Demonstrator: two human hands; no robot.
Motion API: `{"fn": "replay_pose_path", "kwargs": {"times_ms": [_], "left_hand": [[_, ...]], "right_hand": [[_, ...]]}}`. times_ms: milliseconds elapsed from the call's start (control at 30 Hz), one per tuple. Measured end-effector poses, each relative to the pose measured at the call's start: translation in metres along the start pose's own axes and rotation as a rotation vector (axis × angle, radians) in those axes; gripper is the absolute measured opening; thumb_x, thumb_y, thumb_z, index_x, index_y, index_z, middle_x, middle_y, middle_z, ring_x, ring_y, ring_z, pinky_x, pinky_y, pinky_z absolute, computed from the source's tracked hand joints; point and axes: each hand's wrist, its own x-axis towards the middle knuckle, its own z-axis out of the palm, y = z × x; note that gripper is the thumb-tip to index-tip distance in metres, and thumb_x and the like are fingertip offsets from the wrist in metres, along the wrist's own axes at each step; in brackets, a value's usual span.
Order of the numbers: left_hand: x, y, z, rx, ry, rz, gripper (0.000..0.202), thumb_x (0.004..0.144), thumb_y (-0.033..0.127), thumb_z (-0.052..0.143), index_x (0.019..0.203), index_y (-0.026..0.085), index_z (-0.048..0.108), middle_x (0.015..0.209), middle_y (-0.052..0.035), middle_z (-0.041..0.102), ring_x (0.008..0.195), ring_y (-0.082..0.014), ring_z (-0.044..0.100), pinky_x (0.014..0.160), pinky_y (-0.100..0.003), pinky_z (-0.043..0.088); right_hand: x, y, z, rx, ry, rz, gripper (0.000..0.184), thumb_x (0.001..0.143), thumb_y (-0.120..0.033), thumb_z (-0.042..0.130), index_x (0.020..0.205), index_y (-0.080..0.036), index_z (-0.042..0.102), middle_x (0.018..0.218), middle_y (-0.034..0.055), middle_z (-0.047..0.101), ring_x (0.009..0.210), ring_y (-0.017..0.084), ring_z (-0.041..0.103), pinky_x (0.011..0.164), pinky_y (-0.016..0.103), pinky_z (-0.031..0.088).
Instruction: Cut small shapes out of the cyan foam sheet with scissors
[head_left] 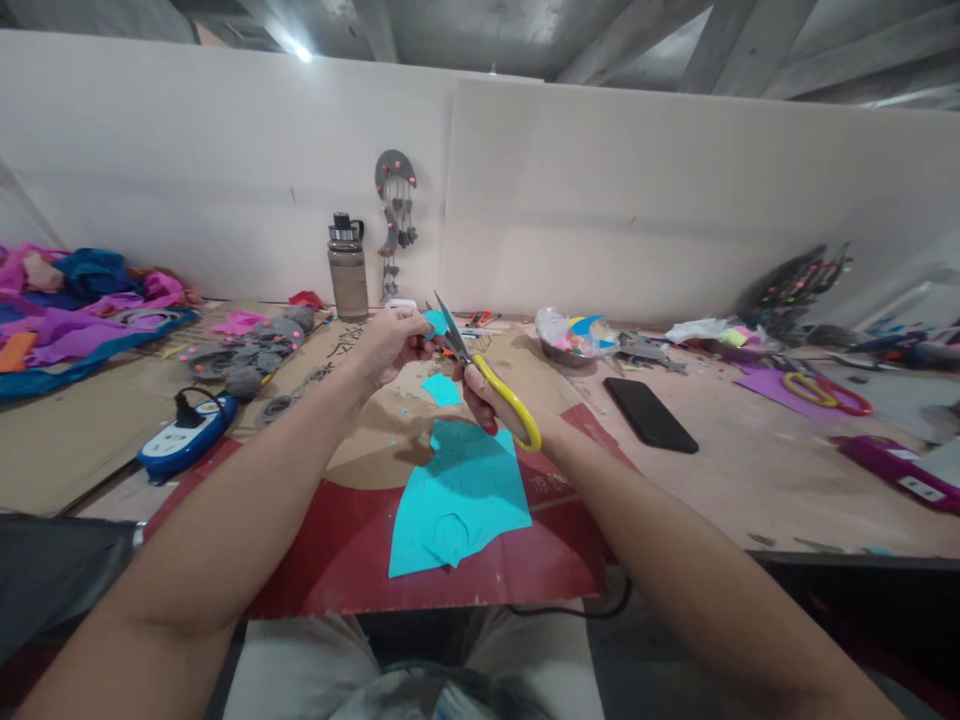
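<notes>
My left hand (400, 345) pinches a small turquoise felt-like piece (436, 322) above the table. In my right hand (486, 395) are scissors (487, 370) with yellow and red handles. Their blades are parted and point up and away, right beside the small piece; whether they touch it I cannot tell. Below my hands lies a smaller turquoise scrap (442, 389). Nearer to me a large turquoise sheet (472, 490) rests on the red and brown cardboard (337, 530), with a cut or drawn outline near its lower edge.
A bottle (348, 270) stands at the back by the white partition (600, 200). To the left are a blue power strip (186, 440), grey felt pieces (247, 355) and colourful fabric (90, 310). A phone (650, 414), a plastic-lined bowl (574, 338) and other scissors (825, 392) lie rightward.
</notes>
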Motion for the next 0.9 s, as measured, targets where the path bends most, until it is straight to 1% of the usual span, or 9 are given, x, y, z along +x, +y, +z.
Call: {"fn": "replay_pose_path", "kwargs": {"times_ms": [233,367,467,600,900], "left_hand": [[0.001,0.0,-0.001,0.02,0.007,0.011,0.016,0.059,0.012,0.071,0.058,0.015,0.055,0.056,-0.0026,0.059,0.049,-0.0087,0.053,0.046,-0.02,0.041],[0.0,0.0,-0.001,0.033,-0.012,0.015,0.015,0.059,0.013,0.071,0.056,0.014,0.057,0.056,-0.0033,0.06,0.048,-0.0079,0.051,0.046,-0.02,0.041],[-0.001,0.001,0.0,0.028,-0.013,0.018,0.017,0.058,0.013,0.072,0.054,0.014,0.055,0.056,-0.0028,0.059,0.049,-0.0076,0.051,0.047,-0.019,0.042],[-0.002,0.001,0.001,0.019,-0.01,0.012,0.018,0.058,0.014,0.072,0.055,0.014,0.054,0.058,-0.0033,0.06,0.049,-0.0068,0.051,0.048,-0.019,0.041],[-0.001,0.002,0.001,0.018,-0.01,0.001,0.017,0.058,0.013,0.073,0.056,0.014,0.056,0.058,-0.0024,0.059,0.05,-0.0063,0.049,0.048,-0.018,0.04]], "right_hand": [[0.001,0.009,-0.003,-0.014,0.014,0.01,0.055,0.089,-0.077,0.052,0.097,-0.023,0.048,0.059,-0.0096,0.041,0.04,0.007,0.035,0.036,0.022,0.034],[-0.002,0.007,-0.005,-0.044,0.004,0.008,0.054,0.092,-0.077,0.049,0.098,-0.023,0.05,0.062,-0.008,0.041,0.042,0.007,0.036,0.036,0.021,0.034],[-0.003,0.008,-0.005,-0.05,0.011,0.013,0.053,0.093,-0.075,0.049,0.099,-0.023,0.051,0.063,-0.0075,0.041,0.043,0.007,0.036,0.035,0.021,0.033],[-0.002,0.011,-0.005,-0.028,0.021,0.023,0.05,0.094,-0.073,0.049,0.095,-0.023,0.051,0.063,-0.0067,0.042,0.042,0.007,0.035,0.034,0.021,0.031],[-0.006,-0.002,-0.002,-0.005,0.043,0.058,0.046,0.092,-0.068,0.058,0.094,-0.023,0.053,0.062,-0.0069,0.041,0.043,0.007,0.032,0.034,0.021,0.028]]}}
